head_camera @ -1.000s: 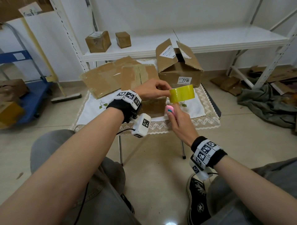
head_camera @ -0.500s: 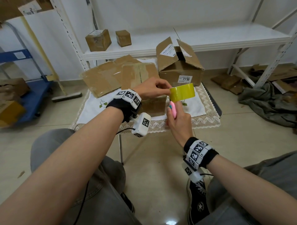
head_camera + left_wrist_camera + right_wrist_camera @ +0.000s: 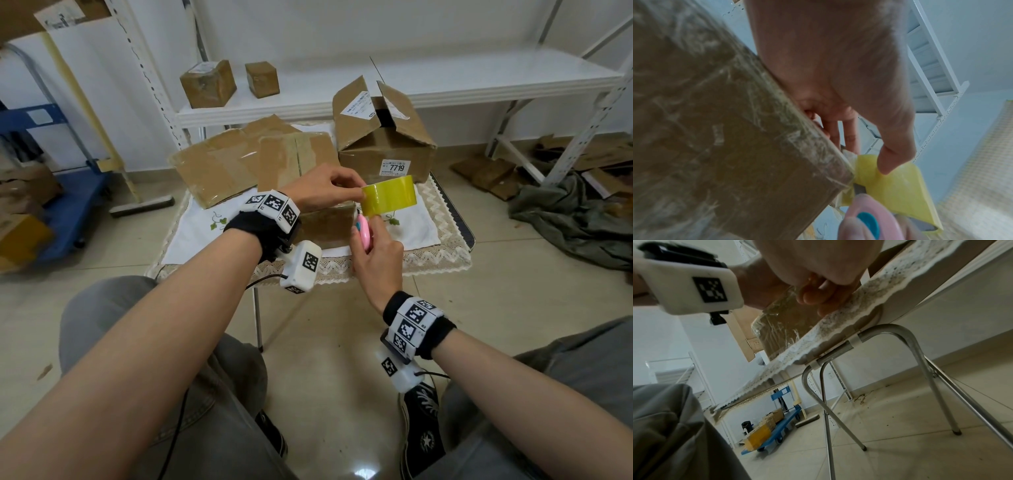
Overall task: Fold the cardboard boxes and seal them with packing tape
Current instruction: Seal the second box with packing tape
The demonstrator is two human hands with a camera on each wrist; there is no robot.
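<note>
Landmark: small box [image 3: 327, 224] sitting at table [image 3: 442, 258] front edge. Behind it, flat cardboard [image 3: 219, 168] and open box [image 3: 385, 144] are blocking the back half. Right of it, tape roll [image 3: 389, 198] and both hands are crowding the corner; cutter [image 3: 363, 233] is sitting right against that edge. Left of it, bare cloth [image 3: 191, 236] is giving open room. In front of it, floor gap between the knees is staying passable.

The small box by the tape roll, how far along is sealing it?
Done: the small box is folded shut and wrapped in tape. In hand: the left hand pinches the yellow tape while the right hand brings the pink cutter to it. Left: cutting; the open box and flattened cardboard.
</note>
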